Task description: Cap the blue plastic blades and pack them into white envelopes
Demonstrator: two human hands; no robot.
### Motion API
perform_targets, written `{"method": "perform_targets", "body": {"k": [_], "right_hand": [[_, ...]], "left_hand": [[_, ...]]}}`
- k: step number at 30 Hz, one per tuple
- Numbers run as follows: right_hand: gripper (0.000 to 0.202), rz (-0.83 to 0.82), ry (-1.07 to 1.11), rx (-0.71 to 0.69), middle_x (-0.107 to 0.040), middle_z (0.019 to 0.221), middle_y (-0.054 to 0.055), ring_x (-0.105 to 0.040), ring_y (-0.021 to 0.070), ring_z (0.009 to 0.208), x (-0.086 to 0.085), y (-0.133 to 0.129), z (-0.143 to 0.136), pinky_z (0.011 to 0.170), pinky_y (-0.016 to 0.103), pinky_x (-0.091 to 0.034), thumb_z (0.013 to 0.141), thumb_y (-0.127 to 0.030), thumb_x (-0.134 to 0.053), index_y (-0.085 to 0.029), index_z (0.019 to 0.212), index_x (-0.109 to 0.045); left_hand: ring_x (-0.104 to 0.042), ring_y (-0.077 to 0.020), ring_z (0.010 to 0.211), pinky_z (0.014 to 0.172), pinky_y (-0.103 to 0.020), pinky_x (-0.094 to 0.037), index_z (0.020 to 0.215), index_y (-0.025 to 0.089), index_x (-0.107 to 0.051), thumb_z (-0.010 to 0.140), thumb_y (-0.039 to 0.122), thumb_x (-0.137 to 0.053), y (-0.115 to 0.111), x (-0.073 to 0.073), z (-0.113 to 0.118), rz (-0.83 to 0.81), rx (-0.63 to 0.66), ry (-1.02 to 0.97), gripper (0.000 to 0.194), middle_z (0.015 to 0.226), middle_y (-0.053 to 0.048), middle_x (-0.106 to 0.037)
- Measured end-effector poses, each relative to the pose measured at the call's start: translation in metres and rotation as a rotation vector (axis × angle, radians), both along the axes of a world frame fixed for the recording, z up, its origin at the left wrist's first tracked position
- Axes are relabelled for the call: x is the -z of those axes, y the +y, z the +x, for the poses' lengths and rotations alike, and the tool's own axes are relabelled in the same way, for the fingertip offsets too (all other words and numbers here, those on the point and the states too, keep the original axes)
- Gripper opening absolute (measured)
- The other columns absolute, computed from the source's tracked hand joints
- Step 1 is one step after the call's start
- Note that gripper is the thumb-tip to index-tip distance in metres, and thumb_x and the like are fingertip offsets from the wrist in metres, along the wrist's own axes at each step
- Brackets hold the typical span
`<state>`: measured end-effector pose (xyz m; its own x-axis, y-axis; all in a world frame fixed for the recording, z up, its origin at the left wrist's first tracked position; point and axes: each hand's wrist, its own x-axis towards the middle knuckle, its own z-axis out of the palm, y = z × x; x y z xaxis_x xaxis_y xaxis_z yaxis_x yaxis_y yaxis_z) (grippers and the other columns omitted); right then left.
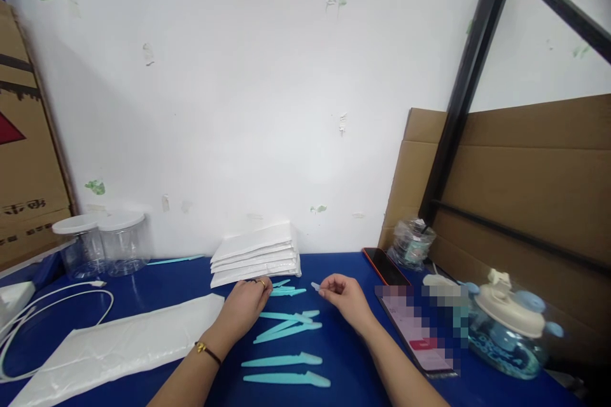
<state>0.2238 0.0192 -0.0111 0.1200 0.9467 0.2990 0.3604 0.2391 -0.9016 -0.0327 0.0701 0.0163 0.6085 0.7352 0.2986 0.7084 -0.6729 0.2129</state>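
My left hand (pixel 251 302), with a ring and a bracelet, is closed over the left ends of the farthest turquoise sticks (pixel 289 291); what its fingers hold is hidden. To the right, my right hand (pixel 341 296) pinches a small translucent cap (pixel 315 287) between thumb and fingertips. Nearer me, several more turquoise sticks lie on the blue table: some crossed (pixel 289 329), then one (pixel 281 361) and another (pixel 286 379) roughly side by side. A stack of white padded envelopes (pixel 255 254) sits just behind my left hand.
One large white envelope (pixel 128 343) and a white cable (pixel 113 305) lie at left, near two clear jars (pixel 124 245). Another turquoise stick (pixel 175 260) rests by the wall. At right are a phone (pixel 386 266), a pixelated screen (pixel 420 337), a wrapped cup (pixel 413 245) and a clear kettle-like bottle (pixel 508 337).
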Motion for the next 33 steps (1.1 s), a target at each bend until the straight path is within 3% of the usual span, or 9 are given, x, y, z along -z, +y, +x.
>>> {"method": "perform_targets", "body": {"k": [7,12,22,27,30,33], "right_hand": [[0.032,0.025,0.050,-0.059,-0.064,0.065,0.002,-0.060,0.0162,0.062,-0.001,0.000,-0.002,0.060,0.026,-0.046,0.071,-0.047,-0.066,-0.016,0.079,-0.065],[0.034,-0.008,0.082,0.001,-0.066,0.065,0.003,-0.061,0.0158,0.055,-0.001,0.001,0.000,0.056,0.026,-0.045,0.075,-0.049,-0.062,-0.015,0.079,-0.066],[0.035,-0.027,0.202,-0.071,-0.067,0.066,0.004,-0.061,0.0142,0.054,0.000,0.000,-0.011,0.056,0.025,-0.045,0.077,-0.050,-0.061,-0.014,0.076,-0.063],[0.040,-0.108,0.281,-0.148,-0.068,0.067,0.004,-0.063,0.0150,0.056,0.000,-0.004,-0.020,0.056,0.025,-0.045,0.072,-0.054,-0.064,-0.014,0.078,-0.061],[0.040,-0.165,0.241,-0.190,-0.068,0.067,0.004,-0.063,0.0147,0.054,0.000,-0.005,-0.019,0.054,0.024,-0.044,0.071,-0.054,-0.064,-0.014,0.076,-0.060],[0.032,-0.141,0.024,-0.138,-0.067,0.065,0.003,-0.059,0.0132,0.051,-0.003,-0.005,-0.008,0.052,0.023,-0.041,0.075,-0.047,-0.061,-0.015,0.073,-0.062]], "left_hand": [[-0.055,-0.0157,0.070,0.064,-0.026,-0.034,0.081,0.021,-0.049,0.093,0.027,-0.026,-0.001,0.000,0.000,-0.059,0.014,-0.062,0.027,0.078,-0.001,-0.060],[-0.054,-0.0158,0.068,0.063,-0.026,-0.035,0.081,0.021,-0.047,0.093,0.029,-0.024,-0.002,0.000,0.001,-0.129,0.007,-0.130,0.027,0.074,-0.001,-0.059],[-0.055,-0.0158,0.068,0.063,-0.025,-0.034,0.081,0.021,-0.049,0.092,0.028,-0.028,-0.004,-0.002,0.005,-0.096,0.034,-0.119,0.024,0.074,0.000,-0.060],[-0.058,-0.0148,0.072,0.064,-0.023,-0.037,0.084,0.021,-0.051,0.090,0.027,-0.033,-0.008,-0.001,0.011,-0.260,0.051,-0.187,0.020,0.076,0.000,-0.063],[-0.059,-0.0145,0.071,0.063,-0.022,-0.037,0.082,0.020,-0.054,0.089,0.029,-0.036,-0.011,-0.004,0.013,-0.333,0.075,-0.169,0.022,0.074,0.000,-0.063],[-0.057,-0.0150,0.073,0.065,-0.023,-0.037,0.083,0.021,-0.059,0.088,0.030,-0.040,-0.010,-0.004,0.011,-0.255,0.064,-0.114,0.022,0.076,0.001,-0.063]]}}
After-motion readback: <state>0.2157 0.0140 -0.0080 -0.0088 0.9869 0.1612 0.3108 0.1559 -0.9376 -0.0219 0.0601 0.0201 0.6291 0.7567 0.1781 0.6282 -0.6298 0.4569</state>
